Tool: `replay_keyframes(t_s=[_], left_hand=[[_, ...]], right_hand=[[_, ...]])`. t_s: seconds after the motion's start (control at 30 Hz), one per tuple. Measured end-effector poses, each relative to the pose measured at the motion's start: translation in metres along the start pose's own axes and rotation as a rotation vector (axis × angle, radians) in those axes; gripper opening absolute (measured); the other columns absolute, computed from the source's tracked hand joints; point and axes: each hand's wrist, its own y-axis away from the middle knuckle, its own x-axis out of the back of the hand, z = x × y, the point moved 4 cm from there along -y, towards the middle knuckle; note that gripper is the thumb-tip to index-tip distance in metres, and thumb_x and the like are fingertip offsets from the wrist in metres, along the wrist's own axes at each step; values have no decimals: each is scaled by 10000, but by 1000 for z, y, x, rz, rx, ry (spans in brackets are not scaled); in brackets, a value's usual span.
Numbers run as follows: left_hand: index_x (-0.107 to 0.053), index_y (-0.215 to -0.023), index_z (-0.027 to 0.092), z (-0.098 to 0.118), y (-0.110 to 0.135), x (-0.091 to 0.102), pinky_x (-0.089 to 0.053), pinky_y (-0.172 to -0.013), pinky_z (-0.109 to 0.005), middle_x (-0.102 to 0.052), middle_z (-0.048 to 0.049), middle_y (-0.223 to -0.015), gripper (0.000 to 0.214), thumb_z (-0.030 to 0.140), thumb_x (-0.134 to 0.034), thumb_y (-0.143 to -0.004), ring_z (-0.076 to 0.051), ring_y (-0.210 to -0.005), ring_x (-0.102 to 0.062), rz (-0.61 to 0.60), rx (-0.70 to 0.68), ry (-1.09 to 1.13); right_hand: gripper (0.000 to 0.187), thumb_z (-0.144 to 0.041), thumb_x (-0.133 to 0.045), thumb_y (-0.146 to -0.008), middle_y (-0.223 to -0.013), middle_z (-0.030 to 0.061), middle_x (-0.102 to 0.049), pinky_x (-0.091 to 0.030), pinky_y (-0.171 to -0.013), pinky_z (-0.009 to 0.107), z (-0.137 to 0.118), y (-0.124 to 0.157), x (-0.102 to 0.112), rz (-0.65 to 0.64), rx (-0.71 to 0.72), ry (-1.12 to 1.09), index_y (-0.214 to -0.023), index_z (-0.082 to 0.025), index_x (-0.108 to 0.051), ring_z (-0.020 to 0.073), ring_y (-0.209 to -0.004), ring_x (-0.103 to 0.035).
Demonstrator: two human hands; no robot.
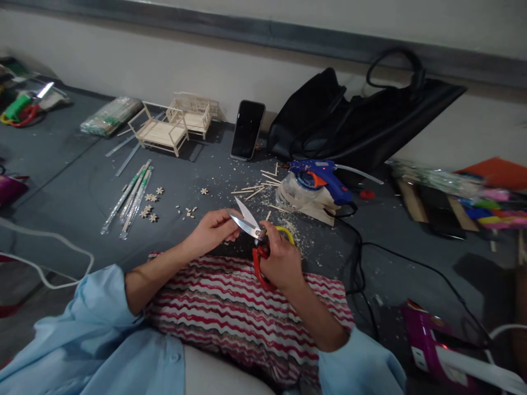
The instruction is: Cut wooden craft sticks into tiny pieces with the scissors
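My right hand (284, 258) is wrapped round the red and yellow handles of a pair of scissors (249, 224), whose blades stand apart and point up and left. My left hand (216, 230) is closed in a pinch beside the lower blade; what it holds, if anything, is too small or hidden to make out. Both hands are above a red-and-white striped cloth (230, 307) over my lap. Beyond them, thin wooden sticks (251, 191) and pale shavings are scattered on the grey table (197, 170). Small cut bits (189, 212) and flower-shaped wooden pieces (153, 197) lie to the left.
A blue glue gun (319, 174) rests on a clear container (288, 193), its black cable trailing right. Miniature wooden furniture (162, 134), a phone (248, 130) and a black bag (329, 120) stand along the wall. Wrapped stick packs (129, 200) lie left; a purple box (428, 340) sits at lower right.
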Motion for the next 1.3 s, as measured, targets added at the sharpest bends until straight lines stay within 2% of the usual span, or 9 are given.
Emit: replay_keyframes(t_s=[0.23, 0.4, 0.57, 0.7, 0.83, 0.93, 1.03, 1.17, 1.3], left_hand=[[-617, -723, 126, 0, 0, -4, -360, -520, -185, -530, 20, -572, 266, 352, -557, -849, -65, -534, -469, -28, -39, -144], [-617, -724, 129, 3, 1, -4, -344, -512, -182, -520, 31, -570, 249, 350, -573, -831, -61, -520, -453, 12, -31, -141], [-586, -621, 133, 3, 1, -2, -341, -516, -186, -538, 16, -565, 332, 378, -577, -845, -64, -536, -447, 5, -17, -143], [-658, -695, 133, -1, 0, 0, -357, -516, -195, -560, 16, -563, 304, 412, -635, -815, -68, -529, -455, 54, 28, -56], [-731, -866, 152, -3, -1, 2, -411, -569, -210, -655, -15, -714, 244, 380, -686, -792, -72, -585, -506, 79, 28, 115], [-736, -846, 159, -4, -2, 3, -435, -592, -217, -688, -28, -803, 215, 356, -726, -761, -70, -605, -525, 88, 35, 196], [-731, -831, 163, -4, -3, 4, -452, -598, -213, -702, -28, -860, 203, 332, -761, -723, -68, -622, -547, 120, 45, 245], [-724, -820, 164, -1, -5, 7, -449, -575, -199, -675, 4, -762, 200, 300, -785, -688, -60, -593, -541, 174, 66, 290], [-710, -789, 158, 3, -5, 10, -445, -555, -196, -621, 28, -640, 205, 295, -795, -662, -68, -571, -542, 225, 75, 302]], right_hand=[[625, -224, -538, -733, -1063, 126, -681, -502, -801, 356, -1, -2, 1, -33, 2, -8, -1348, -135, -469, 257, -930, -632], [574, -246, -544, -729, -939, 104, -708, -494, -720, 324, -2, -1, 2, -67, -28, -15, -1294, -143, -522, 241, -823, -645], [502, -250, -528, -750, -739, 45, -693, -446, -611, 280, -1, 0, 0, -77, -59, -9, -1245, -168, -551, 200, -650, -614], [454, -233, -514, -757, -710, 26, -680, -419, -572, 263, 4, -2, 1, -41, -81, -48, -1206, -195, -571, 188, -629, -612], [435, -174, -477, -743, -795, 18, -682, -427, -589, 247, 15, -6, 6, 51, -180, -186, -1166, -209, -572, 158, -636, -611], [415, -181, -485, -743, -691, -18, -625, -421, -583, 243, 19, -6, 8, 80, -215, -250, -1147, -210, -575, 150, -598, -584], [415, -197, -497, -749, -723, -13, -635, -430, -596, 241, 18, -5, 7, 79, -199, -286, -1156, -208, -573, 147, -616, -590], [450, -187, -496, -738, -793, 9, -661, -436, -589, 238, 15, -4, 6, 42, -157, -296, -1181, -199, -572, 132, -582, -570], [469, -174, -495, -722, -756, -1, -660, -429, -577, 237, 9, -4, 8, -7, -131, -254, -1182, -213, -578, 139, -584, -575]])
